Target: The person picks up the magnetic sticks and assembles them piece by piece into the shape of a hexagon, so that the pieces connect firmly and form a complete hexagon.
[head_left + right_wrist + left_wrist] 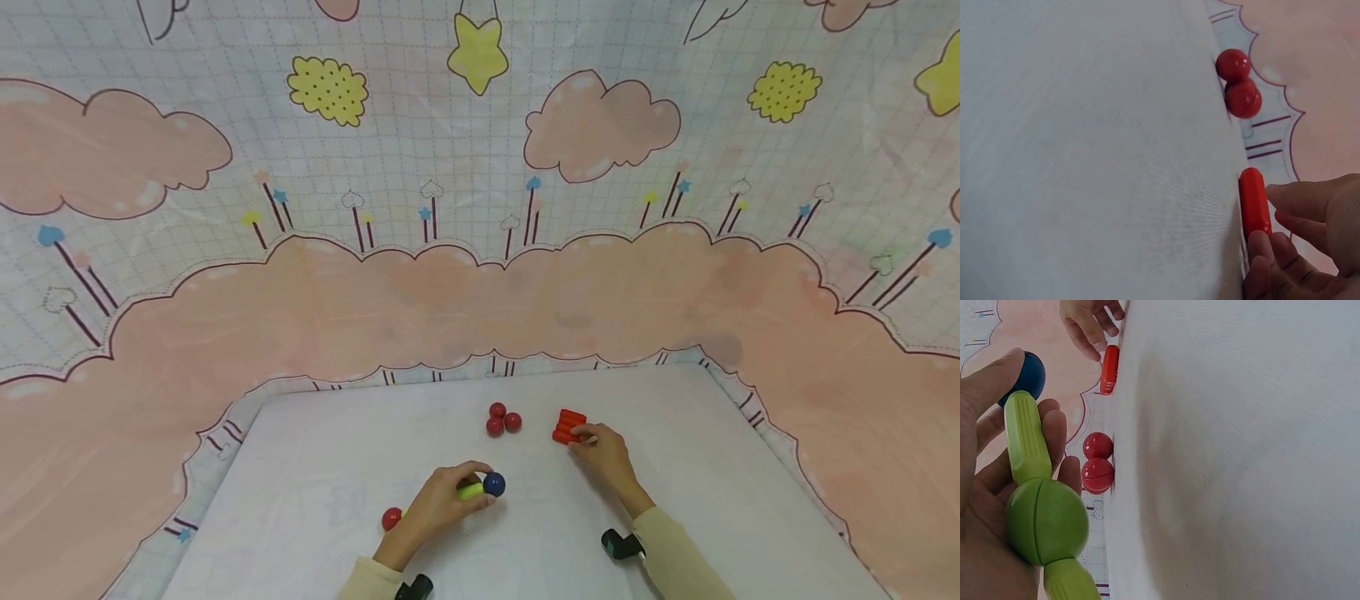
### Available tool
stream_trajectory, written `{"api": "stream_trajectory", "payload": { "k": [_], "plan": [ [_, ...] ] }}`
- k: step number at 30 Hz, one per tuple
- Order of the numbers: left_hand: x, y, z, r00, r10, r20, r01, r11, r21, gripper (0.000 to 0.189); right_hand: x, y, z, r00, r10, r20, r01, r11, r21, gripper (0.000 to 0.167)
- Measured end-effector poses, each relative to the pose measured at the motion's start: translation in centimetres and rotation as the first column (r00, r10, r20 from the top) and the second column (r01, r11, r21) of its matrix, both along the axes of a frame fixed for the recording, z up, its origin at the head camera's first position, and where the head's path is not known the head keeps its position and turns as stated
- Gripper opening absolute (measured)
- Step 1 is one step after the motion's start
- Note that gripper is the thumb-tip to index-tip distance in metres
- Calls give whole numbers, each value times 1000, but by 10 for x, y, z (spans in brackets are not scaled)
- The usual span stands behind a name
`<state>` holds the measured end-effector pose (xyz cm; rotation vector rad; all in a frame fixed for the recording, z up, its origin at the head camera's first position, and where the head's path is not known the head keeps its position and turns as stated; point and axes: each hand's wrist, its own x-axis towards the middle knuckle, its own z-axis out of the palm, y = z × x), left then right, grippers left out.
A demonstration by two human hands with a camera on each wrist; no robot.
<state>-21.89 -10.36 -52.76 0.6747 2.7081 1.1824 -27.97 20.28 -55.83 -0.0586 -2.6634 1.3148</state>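
Left hand (444,502) holds a yellow-green rod (470,492) – right hand (606,458) touches red rods (572,418)

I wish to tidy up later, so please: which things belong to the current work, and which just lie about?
Probably in the work:
joined balls and rods, held by the left hand
red rods, at the right hand

Only lying about, it seems:
three red balls, untouched
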Motion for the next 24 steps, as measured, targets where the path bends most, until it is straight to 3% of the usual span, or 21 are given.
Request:
{"api": "stream_trajectory", "payload": {
  "k": [9,24],
  "plan": [
    [0,-2,1,1000,-4,3,4,1000,3,39,-3,-1,-3,999,-19,49,17,999,39,20],
    [2,-3,0,1000,-10,5,10,1000,-4,38,2,-4,-3,1000,4,-22,-2,996,89,14]
  ]
}}
